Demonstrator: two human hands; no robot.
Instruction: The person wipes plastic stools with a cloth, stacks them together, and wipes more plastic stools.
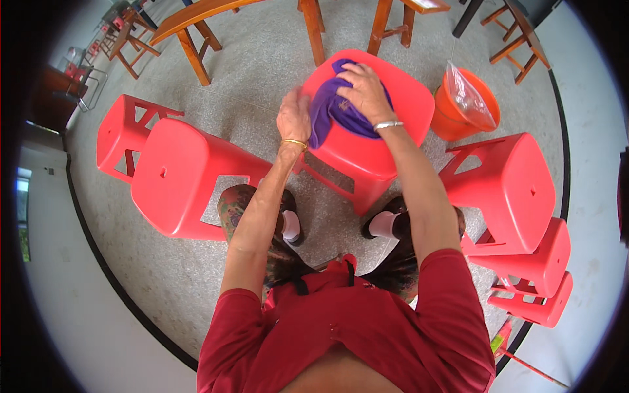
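A red plastic stool (413, 98) stands upright in front of me, between my feet and the wooden benches. On its seat lies a crumpled purple cloth (322, 105). My right hand (363, 91) presses on the cloth from above, fingers spread over it. At the stool's left edge is my left hand (294, 115), beside the cloth's hanging end; its fingers are slightly blurred, and whether it grips the rim I cannot tell.
Red plastic stools lie tipped over at my left (169, 177) and right (528, 191). An orange bucket (452, 123) with a clear plastic bag (467, 96) stands beyond the stool's right side. Wooden benches (196, 22) stand ahead. A wall (589, 196) runs along the right.
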